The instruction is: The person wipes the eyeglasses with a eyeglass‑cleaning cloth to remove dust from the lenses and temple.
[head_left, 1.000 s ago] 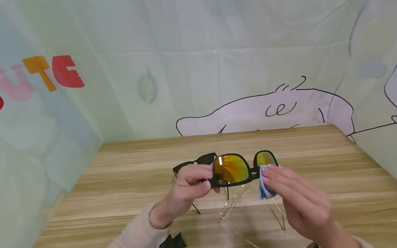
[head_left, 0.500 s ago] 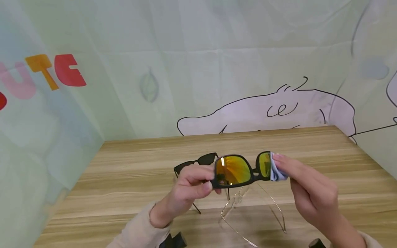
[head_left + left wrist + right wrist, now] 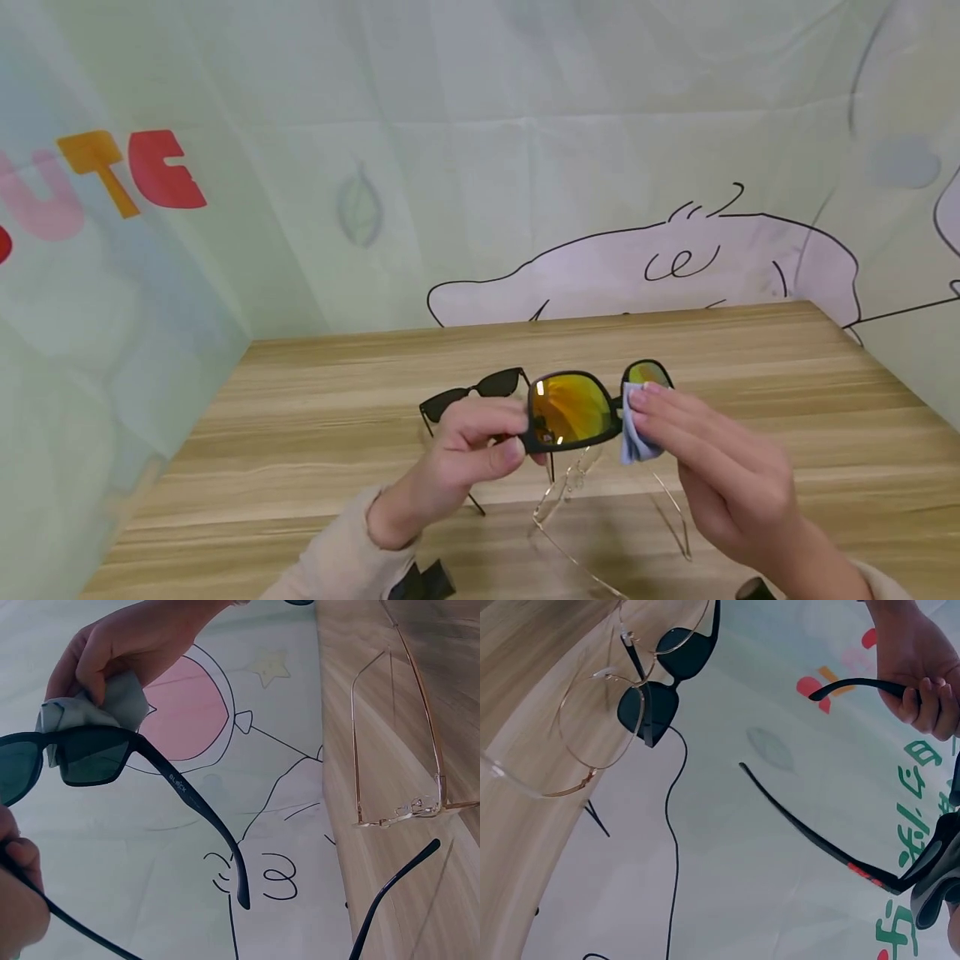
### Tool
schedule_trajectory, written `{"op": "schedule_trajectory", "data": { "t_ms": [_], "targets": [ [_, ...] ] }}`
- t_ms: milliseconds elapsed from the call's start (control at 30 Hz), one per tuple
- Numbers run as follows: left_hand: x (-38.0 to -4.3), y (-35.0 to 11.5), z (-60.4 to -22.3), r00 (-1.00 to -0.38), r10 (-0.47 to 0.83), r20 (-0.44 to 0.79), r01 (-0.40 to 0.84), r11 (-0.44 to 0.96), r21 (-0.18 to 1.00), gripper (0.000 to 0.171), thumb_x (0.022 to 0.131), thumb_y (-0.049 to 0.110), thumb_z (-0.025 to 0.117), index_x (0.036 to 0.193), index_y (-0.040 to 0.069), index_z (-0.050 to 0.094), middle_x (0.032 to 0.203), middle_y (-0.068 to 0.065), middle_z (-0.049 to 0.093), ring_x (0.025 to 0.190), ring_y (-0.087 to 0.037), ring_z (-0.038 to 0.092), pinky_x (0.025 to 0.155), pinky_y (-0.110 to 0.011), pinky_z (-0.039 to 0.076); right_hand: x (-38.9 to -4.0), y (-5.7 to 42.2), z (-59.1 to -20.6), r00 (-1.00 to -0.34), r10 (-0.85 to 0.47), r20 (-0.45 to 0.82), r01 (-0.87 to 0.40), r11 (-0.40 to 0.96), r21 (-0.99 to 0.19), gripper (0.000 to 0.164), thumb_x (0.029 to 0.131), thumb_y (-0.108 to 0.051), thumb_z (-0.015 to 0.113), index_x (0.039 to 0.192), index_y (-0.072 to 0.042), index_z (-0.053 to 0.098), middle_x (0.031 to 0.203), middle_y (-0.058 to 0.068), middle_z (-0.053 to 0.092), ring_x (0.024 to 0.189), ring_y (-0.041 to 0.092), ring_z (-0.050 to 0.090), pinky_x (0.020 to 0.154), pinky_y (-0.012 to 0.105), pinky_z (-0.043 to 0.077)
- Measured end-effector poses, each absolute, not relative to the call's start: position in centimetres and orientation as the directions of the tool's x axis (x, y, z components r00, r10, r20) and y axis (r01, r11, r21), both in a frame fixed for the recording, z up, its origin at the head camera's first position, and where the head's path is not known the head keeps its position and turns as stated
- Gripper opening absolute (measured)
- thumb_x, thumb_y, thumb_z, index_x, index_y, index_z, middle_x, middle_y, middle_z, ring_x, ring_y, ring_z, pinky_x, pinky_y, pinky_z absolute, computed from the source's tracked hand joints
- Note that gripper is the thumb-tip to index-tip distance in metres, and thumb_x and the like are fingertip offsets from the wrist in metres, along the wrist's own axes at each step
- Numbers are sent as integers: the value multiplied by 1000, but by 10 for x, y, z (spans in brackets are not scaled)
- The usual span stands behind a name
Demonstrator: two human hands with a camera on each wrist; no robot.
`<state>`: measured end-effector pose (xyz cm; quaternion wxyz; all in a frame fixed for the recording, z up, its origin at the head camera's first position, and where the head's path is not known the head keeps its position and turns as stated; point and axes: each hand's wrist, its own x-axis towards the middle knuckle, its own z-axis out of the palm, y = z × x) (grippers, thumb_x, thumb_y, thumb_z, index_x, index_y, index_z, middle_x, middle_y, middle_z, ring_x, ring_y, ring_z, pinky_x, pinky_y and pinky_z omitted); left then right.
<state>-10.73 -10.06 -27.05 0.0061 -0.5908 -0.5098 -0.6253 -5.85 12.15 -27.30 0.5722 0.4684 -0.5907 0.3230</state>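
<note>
My left hand (image 3: 472, 442) grips a pair of black-framed sunglasses (image 3: 573, 408) at the left end, above the table. Their mirrored lenses look orange-yellow in the head view and dark in the left wrist view. In my right hand (image 3: 727, 467) is a folded light-blue cloth (image 3: 637, 437), pinched over the right lens near the bridge. The cloth (image 3: 124, 701) wraps over that lens's edge in the left wrist view. Both temples are unfolded; one temple (image 3: 810, 832) stretches out in the right wrist view, where the left hand (image 3: 922, 667) holds the other.
Behind my left hand, a second pair of black sunglasses (image 3: 498, 383) stands on the wooden table (image 3: 315, 400). Thin gold-rimmed glasses (image 3: 551, 504) lie below the held pair, temples spread. A printed fabric backdrop (image 3: 480, 167) rises behind the table.
The right hand slid the cloth rightward to the lens's outer edge, then back left toward the bridge. The held sunglasses shifted slightly right with the left hand; the glasses on the table stayed put.
</note>
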Motion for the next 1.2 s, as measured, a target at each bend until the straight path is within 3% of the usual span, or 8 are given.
{"op": "schedule_trajectory", "data": {
  "t_ms": [333,600,800,933,1100,1200],
  "targets": [
    [-105,-107,-271,-358,562,745,534,-531,657,36,97,21,50,81,-12,57,73,-25,56,77,-24,55,68,-35,47,-58,126,-274,74,-122,990,-913,392,116,18,92,4,51,89,14,66,91,26,66,94,29,65,84,28,49],
    [-106,-108,-272,-321,592,739,520,-542,660,35,97,18,48,81,-12,56,74,-26,55,76,-25,53,69,-36,46,-55,125,-263,-7,-92,996,-925,379,28,20,94,2,50,93,15,65,96,25,66,100,23,64,88,25,47],
    [-106,-104,-269,-301,609,734,593,-483,644,34,98,20,48,84,-9,59,75,-21,58,71,-24,51,64,-33,45,-55,119,-261,-4,-144,990,-941,336,45,21,94,4,47,95,14,65,97,26,65,103,27,62,91,28,45],
    [-104,-103,-267,-336,604,722,605,-450,658,34,98,21,47,85,-8,60,75,-20,58,71,-24,52,65,-33,45,-56,116,-263,45,-191,980,-949,299,102,22,92,3,46,94,15,64,97,29,64,101,32,61,92,32,45],
    [-103,-105,-269,-393,582,712,519,-499,694,34,97,19,49,87,-12,57,79,-22,58,78,-23,56,71,-34,48,-53,114,-264,75,-188,979,-942,309,131,22,92,-3,51,94,14,65,99,28,64,104,31,61,92,30,45],
    [-102,-104,-271,-444,574,688,423,-543,726,30,96,20,52,92,-8,61,83,-11,63,83,-19,57,74,-33,49,-53,115,-266,79,-148,986,-917,378,131,22,92,-5,55,90,13,65,97,26,65,102,27,63,89,26,46]
  ]
}}
